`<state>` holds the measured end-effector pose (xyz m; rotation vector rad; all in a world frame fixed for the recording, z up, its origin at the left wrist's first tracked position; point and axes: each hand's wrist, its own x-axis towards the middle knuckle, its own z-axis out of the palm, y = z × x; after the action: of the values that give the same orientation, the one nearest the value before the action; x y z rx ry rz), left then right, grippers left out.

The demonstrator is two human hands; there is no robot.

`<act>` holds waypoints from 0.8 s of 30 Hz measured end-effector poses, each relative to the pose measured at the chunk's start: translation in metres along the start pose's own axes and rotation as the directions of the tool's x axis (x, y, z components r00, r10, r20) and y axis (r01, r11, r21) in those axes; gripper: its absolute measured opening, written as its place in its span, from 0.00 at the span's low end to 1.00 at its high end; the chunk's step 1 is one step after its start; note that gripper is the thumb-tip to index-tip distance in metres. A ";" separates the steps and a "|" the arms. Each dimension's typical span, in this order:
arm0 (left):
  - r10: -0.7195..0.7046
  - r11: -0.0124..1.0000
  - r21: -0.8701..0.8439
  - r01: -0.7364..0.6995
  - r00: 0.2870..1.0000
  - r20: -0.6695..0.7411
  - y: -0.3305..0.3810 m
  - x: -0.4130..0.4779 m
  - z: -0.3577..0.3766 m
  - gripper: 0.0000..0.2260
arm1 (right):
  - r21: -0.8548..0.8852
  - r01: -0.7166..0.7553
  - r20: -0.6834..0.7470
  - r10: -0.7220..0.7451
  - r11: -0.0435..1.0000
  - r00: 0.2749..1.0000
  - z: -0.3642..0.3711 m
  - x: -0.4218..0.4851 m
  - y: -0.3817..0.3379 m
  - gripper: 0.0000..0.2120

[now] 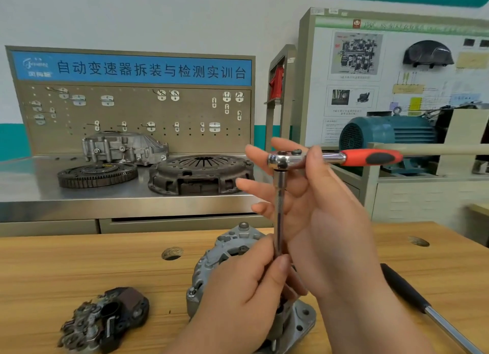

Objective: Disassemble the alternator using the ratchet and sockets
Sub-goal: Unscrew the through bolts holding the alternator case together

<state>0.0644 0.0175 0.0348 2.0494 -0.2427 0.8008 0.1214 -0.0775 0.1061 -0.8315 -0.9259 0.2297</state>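
Note:
A grey alternator (225,250) lies on the wooden table (79,269), partly hidden by my hands. A chrome ratchet with a red and black handle (370,157) is held level above it, the handle pointing right. A long extension bar (279,208) drops straight down from the ratchet's head to the alternator. My right hand (325,221) pinches the ratchet's head, thumb on the near side and fingers spread behind. My left hand (238,300) grips the bar's lower end just above the alternator. The socket is hidden.
A dark removed rectifier part (105,316) lies at the left front. A black-handled bar (412,295) lies at the right. The table has round holes (172,253). Behind stands a steel bench with a clutch cover (201,174) and a flywheel (98,172).

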 end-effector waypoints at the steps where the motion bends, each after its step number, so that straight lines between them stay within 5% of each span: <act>1: -0.007 1.000 -0.003 0.007 1.000 -0.008 0.000 0.001 0.000 0.14 | -0.035 0.031 -0.014 -0.031 0.999 0.999 0.001 0.000 0.002 0.18; 5: -0.036 0.999 0.025 0.037 0.998 -0.045 -0.003 0.002 0.003 0.14 | -0.283 0.252 -0.024 -0.269 0.926 0.963 0.002 0.000 0.003 0.12; 8: -0.005 1.000 0.022 0.006 0.998 -0.057 -0.005 0.003 0.004 0.13 | -0.385 0.256 0.082 -0.244 0.887 0.966 0.002 0.006 -0.001 0.14; 13: -0.011 1.000 0.010 0.011 1.000 -0.022 -0.001 0.001 0.001 0.14 | 0.038 0.064 0.027 -0.065 0.997 0.997 0.004 0.000 0.002 0.19; 15: 0.004 0.999 0.043 -0.004 1.000 -0.007 0.000 0.000 0.001 0.14 | 0.084 -0.019 0.029 0.016 0.996 0.999 0.003 -0.001 -0.001 0.22; 17: 0.010 0.999 0.043 -0.010 1.000 -0.006 -0.001 0.000 0.001 0.13 | 0.021 -0.015 0.008 0.015 1.000 1.000 0.003 0.000 0.001 0.20; 22: -0.074 0.994 -0.089 0.070 0.997 -0.035 -0.008 0.002 0.005 0.13 | -0.398 0.299 -0.004 -0.328 0.867 0.945 0.000 -0.003 0.006 0.14; 24: -0.051 0.997 -0.067 0.048 0.998 -0.034 -0.009 0.003 0.005 0.12 | -0.384 0.312 0.032 -0.325 0.869 0.945 0.002 -0.004 0.006 0.15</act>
<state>0.0725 0.0191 0.0285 1.9694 -0.1948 0.7883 0.1186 -0.0742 0.1003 -1.0228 -1.0785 -0.2653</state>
